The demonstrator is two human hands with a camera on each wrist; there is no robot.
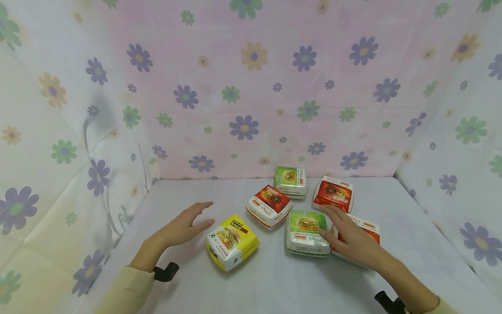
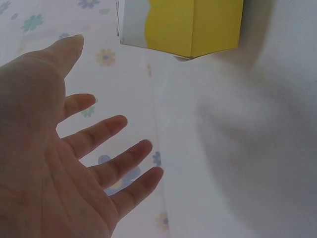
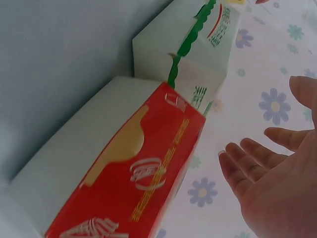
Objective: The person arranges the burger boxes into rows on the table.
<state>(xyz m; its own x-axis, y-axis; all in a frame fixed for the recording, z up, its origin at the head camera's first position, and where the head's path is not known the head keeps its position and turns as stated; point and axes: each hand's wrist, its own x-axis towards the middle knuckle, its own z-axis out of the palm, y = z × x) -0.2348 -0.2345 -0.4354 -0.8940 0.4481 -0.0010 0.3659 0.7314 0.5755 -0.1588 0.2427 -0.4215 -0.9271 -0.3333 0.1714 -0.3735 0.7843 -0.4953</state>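
Observation:
My left hand (image 1: pixel 182 229), fingers extended and holding nothing, hovers just left of a yellow-and-white burger box (image 1: pixel 233 242). In the left wrist view a gap separates that hand (image 2: pixel 74 148) from the yellow box (image 2: pixel 198 25). Over on the right, my right hand (image 1: pixel 351 240) hangs above a red-and-white burger box (image 1: pixel 370 229) and partly hides it. Its fingers reach past the edge of a green-and-white burger box (image 1: pixel 307 233). The right wrist view has the right hand (image 3: pixel 280 168) with loose fingers, apart from the red box (image 3: pixel 143 163) and the green box (image 3: pixel 183 54).
A second red box (image 1: pixel 270 205) lies between the yellow and green ones. Behind it stands another green box (image 1: pixel 290 181), with a third red box (image 1: pixel 333 194) to its right. Flowered cloth (image 1: pixel 243 109) encloses the white table (image 1: pixel 266 288) at the back and sides.

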